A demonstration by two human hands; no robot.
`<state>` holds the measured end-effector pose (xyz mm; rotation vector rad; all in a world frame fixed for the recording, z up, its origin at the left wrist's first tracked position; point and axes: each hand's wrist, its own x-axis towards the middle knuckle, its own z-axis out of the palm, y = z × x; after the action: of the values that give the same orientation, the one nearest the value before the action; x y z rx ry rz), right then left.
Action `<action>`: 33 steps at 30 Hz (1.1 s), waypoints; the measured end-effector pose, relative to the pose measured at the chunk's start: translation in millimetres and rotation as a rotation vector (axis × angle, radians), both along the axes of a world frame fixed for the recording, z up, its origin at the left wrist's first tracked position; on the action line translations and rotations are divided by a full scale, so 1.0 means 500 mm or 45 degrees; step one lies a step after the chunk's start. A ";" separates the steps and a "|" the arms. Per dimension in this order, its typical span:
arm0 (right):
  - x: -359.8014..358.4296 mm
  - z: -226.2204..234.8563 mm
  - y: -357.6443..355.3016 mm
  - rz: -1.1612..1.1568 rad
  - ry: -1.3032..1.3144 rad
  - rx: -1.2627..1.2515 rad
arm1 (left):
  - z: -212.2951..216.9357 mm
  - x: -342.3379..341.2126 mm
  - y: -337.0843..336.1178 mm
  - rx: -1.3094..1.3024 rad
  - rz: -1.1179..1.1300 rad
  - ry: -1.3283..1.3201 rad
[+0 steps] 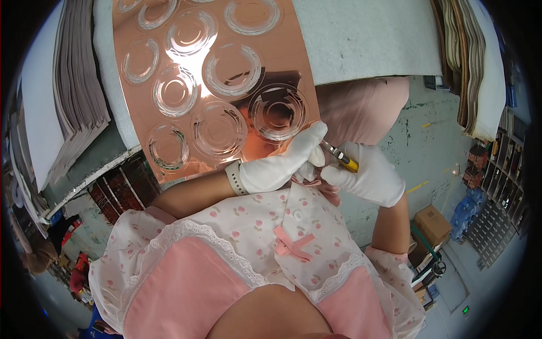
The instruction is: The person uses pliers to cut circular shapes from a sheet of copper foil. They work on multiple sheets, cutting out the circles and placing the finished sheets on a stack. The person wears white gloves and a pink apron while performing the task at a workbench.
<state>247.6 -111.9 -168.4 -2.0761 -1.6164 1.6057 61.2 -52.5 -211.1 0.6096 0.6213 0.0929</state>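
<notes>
A shiny copper-coloured sheet [131, 101] with several round embossed rings lies on the pale tabletop, its near end hanging over toward my lap. My left hand [276, 166], in a white glove, grips the sheet's near right corner, the fingers partly hidden. Just right of that corner, my right hand [372, 176], also gloved in white, is closed around a yellow and black utility knife [349, 164]. The knife's metal end points up and left toward the sheet's edge, close to my left fingertips. Whether the blade touches the sheet I cannot tell.
The white tabletop [361, 39] ends just beyond my hands. Stacks of large sheets stand at the left [79, 85] and the right [466, 62]. A cardboard box [432, 224] and blue wrapped bundles [470, 210] sit on the green floor [423, 147] at right.
</notes>
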 end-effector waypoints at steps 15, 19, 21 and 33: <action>-0.023 -0.012 -0.012 -0.062 -0.177 0.128 | -0.047 -0.001 -0.020 -0.171 0.215 -0.146; -0.006 0.007 0.008 0.117 -0.305 0.109 | -0.025 0.017 -0.017 0.052 0.185 0.210; 0.005 0.030 0.024 0.219 -0.315 -0.009 | -0.030 0.009 -0.013 0.062 0.103 0.065; -0.003 -0.015 -0.013 -0.104 0.071 -0.099 | -0.032 0.000 -0.015 0.111 0.098 -0.088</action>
<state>245.9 -118.6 -176.1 -2.0845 -1.4547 1.7087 61.2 -60.1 -227.3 0.6641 0.5762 0.2131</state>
